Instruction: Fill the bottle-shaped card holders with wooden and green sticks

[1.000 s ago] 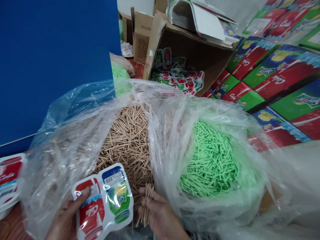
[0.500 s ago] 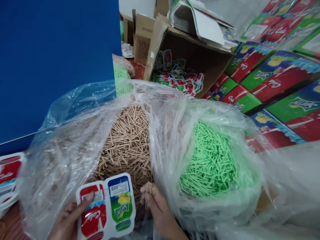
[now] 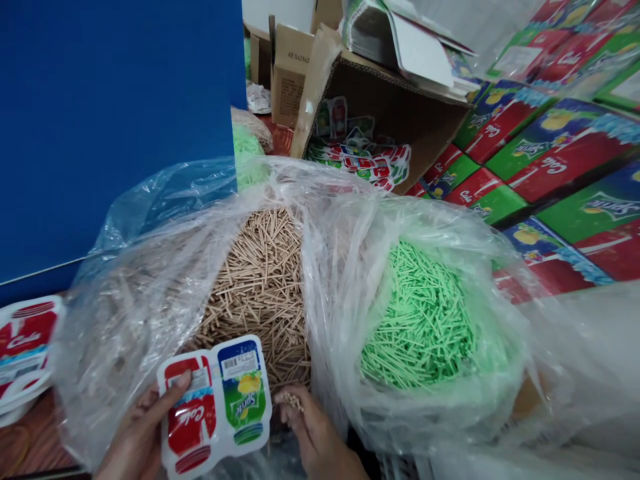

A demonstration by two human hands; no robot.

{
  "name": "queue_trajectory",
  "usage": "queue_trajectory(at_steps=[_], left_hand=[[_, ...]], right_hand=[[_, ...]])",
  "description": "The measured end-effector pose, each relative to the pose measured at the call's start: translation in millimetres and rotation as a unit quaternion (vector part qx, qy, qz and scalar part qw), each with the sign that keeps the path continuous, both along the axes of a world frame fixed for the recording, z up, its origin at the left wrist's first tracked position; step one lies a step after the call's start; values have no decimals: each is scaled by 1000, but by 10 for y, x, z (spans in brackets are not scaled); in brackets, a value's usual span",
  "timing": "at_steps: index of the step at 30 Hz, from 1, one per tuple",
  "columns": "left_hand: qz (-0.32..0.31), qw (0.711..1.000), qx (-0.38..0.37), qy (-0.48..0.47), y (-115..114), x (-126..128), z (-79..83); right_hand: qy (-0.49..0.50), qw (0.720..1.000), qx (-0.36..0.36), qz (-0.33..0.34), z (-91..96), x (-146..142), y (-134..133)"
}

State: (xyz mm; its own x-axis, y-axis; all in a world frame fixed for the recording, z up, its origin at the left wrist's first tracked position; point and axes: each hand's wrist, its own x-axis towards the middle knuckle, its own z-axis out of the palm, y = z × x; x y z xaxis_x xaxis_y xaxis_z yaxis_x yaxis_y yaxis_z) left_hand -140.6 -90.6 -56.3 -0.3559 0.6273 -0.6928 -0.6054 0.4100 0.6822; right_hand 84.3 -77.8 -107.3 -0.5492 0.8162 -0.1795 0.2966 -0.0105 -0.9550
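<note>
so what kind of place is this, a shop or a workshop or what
Probably a small packing workshop or stockroom: bulk bags of tan sticks and green sticks, stacked printed cartons, and an open cardboard box of twin-cup packs.

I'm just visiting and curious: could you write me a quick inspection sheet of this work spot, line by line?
Surface: a reddish-brown surface shows at lower left; the rest is covered.
Job's things: a two-part printed pack, red and green; a small bundle of tan sticks; a clear bag of tan sticks; a clear bag of green sticks.
Clutter: more printed packs at left; an open cardboard box holding printed packs.
Hands: left hand holds the printed pack; right hand pinches the bundle.
Cables: nothing seen.
Surroundings: blue panel; stacked red and green cartons.
</note>
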Motion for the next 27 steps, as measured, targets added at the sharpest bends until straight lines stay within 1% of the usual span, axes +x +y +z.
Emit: queue_trajectory(at_steps=[4, 8, 14, 17, 27], left_hand=[[5, 1000, 0, 11, -1, 8, 5], [-6, 999, -7, 31, -18, 7, -51], [-30, 999, -11, 19, -29, 5, -99], [-24, 999, -6, 32, -18, 27, -89], [-33, 998, -13, 59, -2, 119, -89]], right_hand=[[14, 1000, 3, -11, 48, 27, -1], [22, 999, 9, -26, 96, 35, 5], [19, 999, -4, -40, 40, 58, -25], [21, 998, -15, -50, 12, 62, -36], [22, 997, -37, -57, 26, 87, -29]])
